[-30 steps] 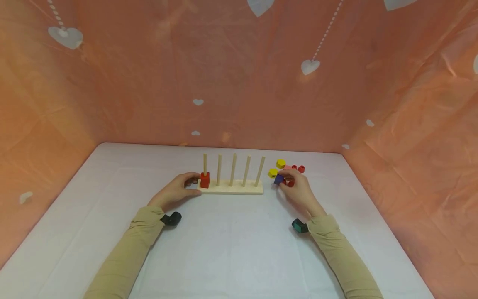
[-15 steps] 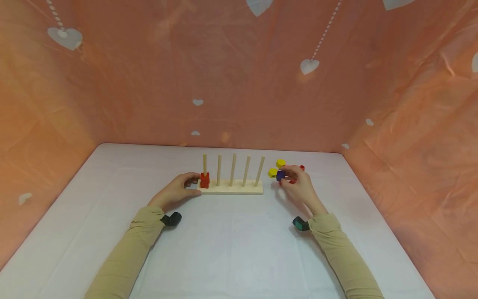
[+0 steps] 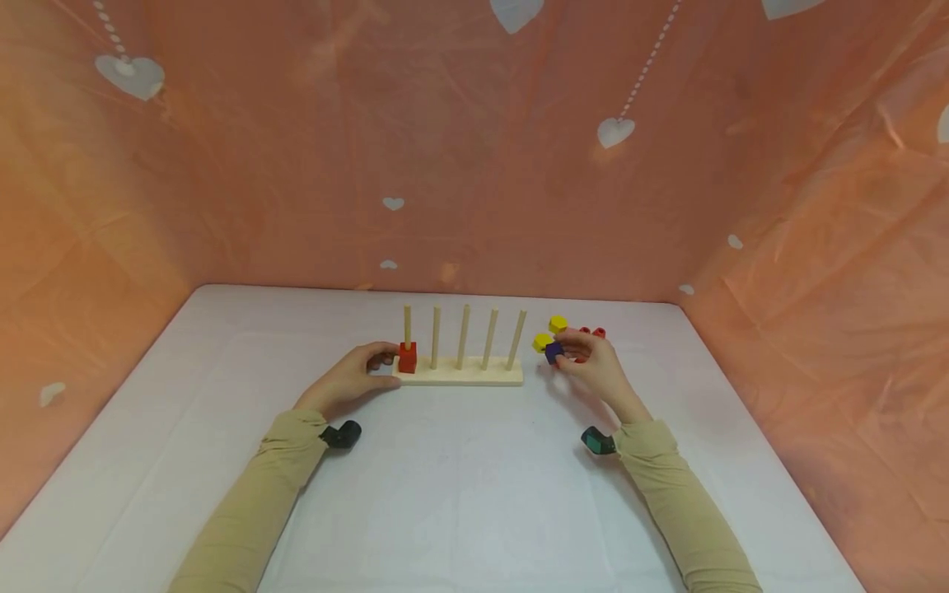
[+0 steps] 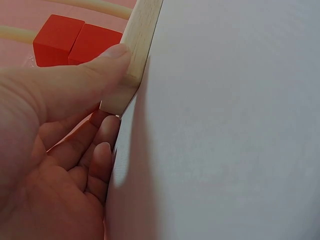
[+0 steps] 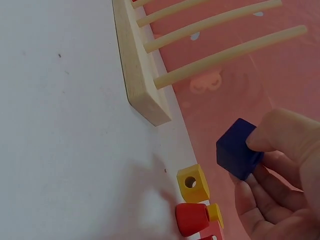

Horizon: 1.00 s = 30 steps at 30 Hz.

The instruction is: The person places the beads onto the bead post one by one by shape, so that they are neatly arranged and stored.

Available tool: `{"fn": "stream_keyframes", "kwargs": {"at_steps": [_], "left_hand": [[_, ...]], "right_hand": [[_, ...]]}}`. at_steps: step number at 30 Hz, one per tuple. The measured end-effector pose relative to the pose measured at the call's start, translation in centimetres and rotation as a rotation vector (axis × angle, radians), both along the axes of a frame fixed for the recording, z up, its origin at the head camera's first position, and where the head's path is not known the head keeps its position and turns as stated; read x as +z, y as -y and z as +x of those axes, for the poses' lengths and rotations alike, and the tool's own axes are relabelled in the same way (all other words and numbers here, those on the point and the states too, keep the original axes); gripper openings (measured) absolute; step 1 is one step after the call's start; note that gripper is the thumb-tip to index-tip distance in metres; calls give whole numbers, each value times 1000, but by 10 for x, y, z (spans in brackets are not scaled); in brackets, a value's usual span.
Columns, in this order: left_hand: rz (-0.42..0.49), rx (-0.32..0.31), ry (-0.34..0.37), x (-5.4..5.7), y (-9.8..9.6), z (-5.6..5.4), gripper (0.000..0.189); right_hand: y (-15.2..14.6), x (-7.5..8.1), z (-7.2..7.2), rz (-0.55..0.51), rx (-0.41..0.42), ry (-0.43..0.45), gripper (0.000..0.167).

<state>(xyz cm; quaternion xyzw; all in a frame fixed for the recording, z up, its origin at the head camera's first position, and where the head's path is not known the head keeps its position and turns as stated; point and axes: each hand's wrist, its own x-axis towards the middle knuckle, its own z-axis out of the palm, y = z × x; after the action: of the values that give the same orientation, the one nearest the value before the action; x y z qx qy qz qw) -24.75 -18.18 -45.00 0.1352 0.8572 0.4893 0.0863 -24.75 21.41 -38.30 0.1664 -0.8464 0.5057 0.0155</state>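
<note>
My right hand (image 3: 599, 372) pinches a dark blue block (image 5: 239, 148) between thumb and fingers, raised above the loose beads right of the wooden peg stand (image 3: 463, 377). The stand is a pale flat bar with several upright pegs in a row. Two red cubes (image 4: 75, 42) sit stacked on its leftmost peg; the other pegs are bare. My left hand (image 3: 347, 377) grips the left end of the stand, thumb on its front edge (image 4: 120, 52). Some of the left fingers are hidden behind the stand and cubes.
Beside the right hand lie yellow beads (image 3: 558, 324), one showing its hole in the right wrist view, and red beads (image 3: 599, 333). A pink piece (image 3: 572, 331) is partly covered by the fingers. Orange sheeting with hearts (image 3: 474, 165) walls the white tabletop (image 3: 460, 494).
The right hand shifts slightly right, then a little back left, and the blue block turns in its fingers. The left hand and the stand stay in place.
</note>
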Motion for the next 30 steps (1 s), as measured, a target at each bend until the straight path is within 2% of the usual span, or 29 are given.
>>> {"fn": "stream_keyframes", "kwargs": {"at_steps": [4, 9, 14, 24, 30], "left_hand": [[-1, -3, -9, 0, 0, -1, 61], [-18, -12, -24, -1, 0, -2, 61], [-18, -17, -35, -1, 0, -1, 60], [-17, -20, -47, -3, 0, -2, 60], [0, -6, -14, -1, 0, 0, 61]], "right_hand": [[0, -2, -3, 2, 17, -25, 33], [-5, -13, -15, 13, 1, -68, 34], [-7, -17, -21, -38, -10, -91, 34], [5, 5, -16, -180, 6, -204, 40], [18, 22, -12, -243, 28, -253, 41]]}}
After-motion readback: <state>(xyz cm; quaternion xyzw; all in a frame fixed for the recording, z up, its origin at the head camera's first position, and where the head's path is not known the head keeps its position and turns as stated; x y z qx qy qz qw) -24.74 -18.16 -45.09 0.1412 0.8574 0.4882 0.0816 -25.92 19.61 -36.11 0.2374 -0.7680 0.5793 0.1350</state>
